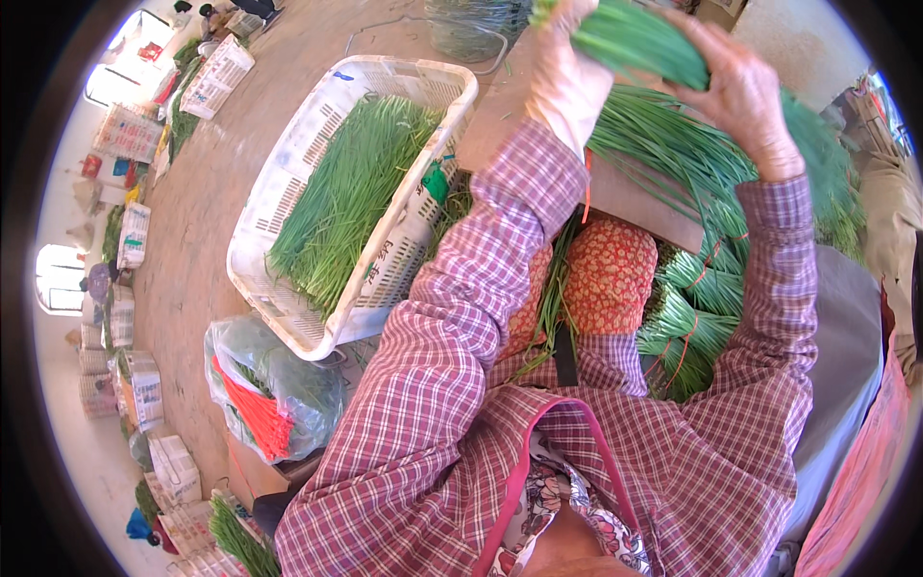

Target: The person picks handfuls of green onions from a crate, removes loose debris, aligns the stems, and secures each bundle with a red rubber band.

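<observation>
My left hand [570, 72] grips one end of a bunch of long green chive-like leaves [642, 45] at the top of the view. The other part of the bunch lies in my right hand [743, 94], its fingers curled around it. Below the bunch, loose green leaves [649, 133] spread over a brown board [649, 198]. Bundles tied with orange-red bands [692, 332] are stacked beside my lap, under my right arm. A white plastic crate [346, 317] to the left holds a loose layer of the same greens [360, 195].
A clear plastic bag [310, 389] with red ties [252, 411] lies below the crate. A plastic-wrapped bundle [469, 29] and a bent metal rod stand beyond it. More crates [216, 76] line the far left wall, with people at the top left. Dark grey sheeting [840, 339] is at my right.
</observation>
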### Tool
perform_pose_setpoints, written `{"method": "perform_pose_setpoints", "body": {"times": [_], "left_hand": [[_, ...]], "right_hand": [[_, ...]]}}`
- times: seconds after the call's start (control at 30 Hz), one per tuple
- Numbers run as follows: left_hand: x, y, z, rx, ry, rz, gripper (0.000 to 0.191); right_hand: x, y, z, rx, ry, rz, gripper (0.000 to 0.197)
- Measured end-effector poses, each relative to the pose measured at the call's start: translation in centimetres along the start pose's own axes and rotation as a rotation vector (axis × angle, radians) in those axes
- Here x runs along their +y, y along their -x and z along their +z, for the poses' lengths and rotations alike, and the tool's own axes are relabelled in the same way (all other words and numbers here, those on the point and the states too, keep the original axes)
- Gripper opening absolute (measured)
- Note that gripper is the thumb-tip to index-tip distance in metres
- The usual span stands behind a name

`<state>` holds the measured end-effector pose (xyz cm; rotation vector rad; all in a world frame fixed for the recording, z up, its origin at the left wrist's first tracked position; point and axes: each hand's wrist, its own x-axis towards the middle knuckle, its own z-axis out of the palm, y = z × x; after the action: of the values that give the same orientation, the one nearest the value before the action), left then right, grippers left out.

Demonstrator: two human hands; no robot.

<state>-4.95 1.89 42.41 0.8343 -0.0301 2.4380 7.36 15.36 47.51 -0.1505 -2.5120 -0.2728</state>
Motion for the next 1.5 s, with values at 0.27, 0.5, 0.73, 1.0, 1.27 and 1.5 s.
{"method": "perform_pose_setpoints", "body": {"times": [0.27,0.5,0.73,1.0,1.27,1.5], "left_hand": [[2.4,-0.2,-17.3,0.526,-0.563,0.036,0.048],[0.3,0.1,-10.7,-0.406,-2.313,0.287,0.033],[-4.3,1.9,-15.6,-0.46,-2.485,-0.071,0.03],[7.4,5.7,-10.0,-0.046,-1.891,0.241,0.045],[43.5,27.8,-12.6,0.787,-2.688,-0.291,0.041],[51.3,38.1,-17.4,0.808,-2.789,-0.567,0.033]], "right_hand": [[0.5,2.7,15.1,-0.339,-0.209,0.125,0.079],[1.2,2.6,14.9,-0.379,-0.086,0.08,0.088],[1.2,4.1,15.4,-0.326,-0.098,0.042,0.071],[4.2,3.8,15.3,-0.385,0.057,0.04,0.064],[-21.4,-4.7,11.0,-0.308,-0.611,-0.499,0.044],[-40.2,-6.1,21.1,-0.612,-0.544,-1.08,0.026]]}}
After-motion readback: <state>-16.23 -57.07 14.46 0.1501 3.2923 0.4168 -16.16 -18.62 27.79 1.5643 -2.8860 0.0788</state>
